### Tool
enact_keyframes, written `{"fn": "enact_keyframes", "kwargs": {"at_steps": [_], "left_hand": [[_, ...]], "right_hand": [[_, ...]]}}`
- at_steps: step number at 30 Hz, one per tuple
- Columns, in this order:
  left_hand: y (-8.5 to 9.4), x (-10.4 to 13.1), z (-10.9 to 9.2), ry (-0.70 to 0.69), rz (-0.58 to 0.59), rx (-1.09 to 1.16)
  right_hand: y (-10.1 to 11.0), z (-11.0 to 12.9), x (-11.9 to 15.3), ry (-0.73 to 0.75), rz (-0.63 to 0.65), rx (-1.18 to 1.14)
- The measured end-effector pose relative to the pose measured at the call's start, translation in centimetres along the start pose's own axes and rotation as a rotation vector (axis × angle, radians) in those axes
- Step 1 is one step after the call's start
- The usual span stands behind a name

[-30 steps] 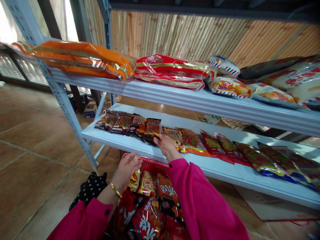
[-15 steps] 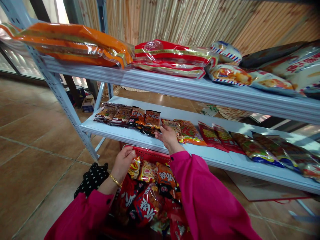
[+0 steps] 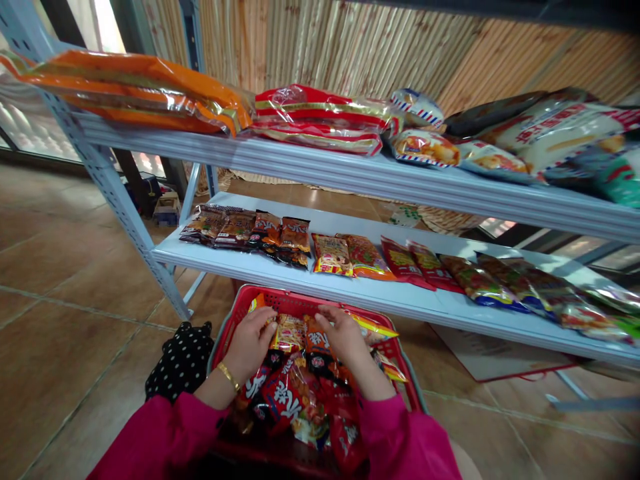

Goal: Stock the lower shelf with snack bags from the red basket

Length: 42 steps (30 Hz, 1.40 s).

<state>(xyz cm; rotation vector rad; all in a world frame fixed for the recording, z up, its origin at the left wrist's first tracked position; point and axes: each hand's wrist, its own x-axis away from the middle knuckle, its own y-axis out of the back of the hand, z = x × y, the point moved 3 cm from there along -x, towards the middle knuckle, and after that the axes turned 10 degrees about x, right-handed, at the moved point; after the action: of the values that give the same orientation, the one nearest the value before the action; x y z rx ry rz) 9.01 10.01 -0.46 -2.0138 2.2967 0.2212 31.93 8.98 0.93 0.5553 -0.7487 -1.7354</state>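
Note:
A red plastic basket [image 3: 227, 327] full of snack bags stands before me, below the lower shelf. My left hand [image 3: 253, 333] is over its left part, beside a yellow snack bag [image 3: 289, 331]; the fingers curve loosely and grip nothing that I can see. Over the basket's right half, my right hand [image 3: 344, 337] has thumb and forefinger apart at the edge of an orange-and-black snack bag [image 3: 319, 340]. Red-and-black snack bags [image 3: 290, 393] lie nearer to me. Another yellow-edged bag [image 3: 373, 328] is partly hidden behind my right hand.
Along the lower shelf [image 3: 225, 261] lies a row of snack bags, among them brown ones [image 3: 235, 228] and red ones [image 3: 400, 259]. Large orange [image 3: 145, 90] and red packages [image 3: 320, 117] fill the upper shelf. Black polka-dot cloth [image 3: 179, 363] is left of the basket.
My right hand has drawn back from the bags on the lower shelf to the basket. The left hand has moved from the basket's rim in over the bags.

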Motion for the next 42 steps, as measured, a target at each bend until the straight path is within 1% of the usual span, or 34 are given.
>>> {"fn": "enact_keyframes", "kwargs": {"at_steps": [1, 3, 5, 7, 9, 11, 14, 16, 18, 23, 28, 32, 34, 35, 37, 39, 40, 42], "left_hand": [[-0.3, 0.4, -0.1, -0.027, 0.037, -0.046], [-0.8, 1.0, -0.1, -0.064, 0.097, -0.136], [-1.2, 1.4, 0.1, -0.090, 0.127, -0.217], [-1.4, 1.7, 0.3, -0.095, 0.125, -0.264], [-1.5, 1.8, 0.5, -0.085, 0.121, -0.286], [-1.5, 1.8, 0.7, -0.079, 0.126, -0.314], [-1.5, 2.0, 0.8, -0.096, 0.177, -0.381], [-1.5, 2.3, 0.8, -0.113, 0.231, -0.431], [-1.6, 2.6, 0.9, -0.118, 0.252, -0.451], [-1.8, 2.9, 0.6, -0.072, 0.181, -0.392], [-2.2, 2.8, -0.8, -0.092, 0.153, -0.208], [-3.4, 2.9, -2.2, -0.094, 0.124, 0.031], [-4.3, 2.8, -2.2, -0.013, 0.103, 0.172], [-4.8, 2.7, -1.9, 0.072, 0.086, 0.259], [-5.8, 2.6, -0.8, 0.303, 0.047, 0.479], [-6.7, 2.6, 0.3, 0.521, 0.071, 0.671], [-7.1, 2.6, 0.7, 0.603, 0.100, 0.739], [-7.5, 2.6, 1.2, 0.704, 0.147, 0.825]], "right_hand": [[-0.2, -0.3, 1.0, 0.048, 0.030, 0.122], [-0.6, -0.7, 2.7, 0.136, 0.142, 0.247], [-0.7, -0.9, 4.0, 0.162, 0.230, 0.346], [-0.6, -1.0, 4.9, 0.147, 0.294, 0.445], [-0.4, -1.2, 5.4, 0.151, 0.355, 0.498], [-0.1, -1.2, 5.7, 0.183, 0.412, 0.499], [0.0, -1.4, 6.2, 0.207, 0.471, 0.519], [-0.1, -1.5, 6.4, 0.206, 0.482, 0.558], [-0.4, -1.7, 6.5, 0.209, 0.458, 0.584], [-1.0, -2.6, 6.4, 0.225, 0.359, 0.543], [-0.8, -2.8, 6.4, 0.253, 0.321, 0.510], [-0.9, -2.4, 6.3, 0.257, 0.314, 0.473], [-0.9, -2.3, 6.2, 0.249, 0.300, 0.456], [-1.0, -2.2, 6.2, 0.247, 0.289, 0.442], [-1.0, -2.0, 6.2, 0.250, 0.268, 0.403], [-1.1, -1.7, 6.2, 0.252, 0.246, 0.356], [-1.1, -1.5, 6.2, 0.252, 0.234, 0.335], [-1.2, -1.2, 6.2, 0.255, 0.210, 0.304]]}}
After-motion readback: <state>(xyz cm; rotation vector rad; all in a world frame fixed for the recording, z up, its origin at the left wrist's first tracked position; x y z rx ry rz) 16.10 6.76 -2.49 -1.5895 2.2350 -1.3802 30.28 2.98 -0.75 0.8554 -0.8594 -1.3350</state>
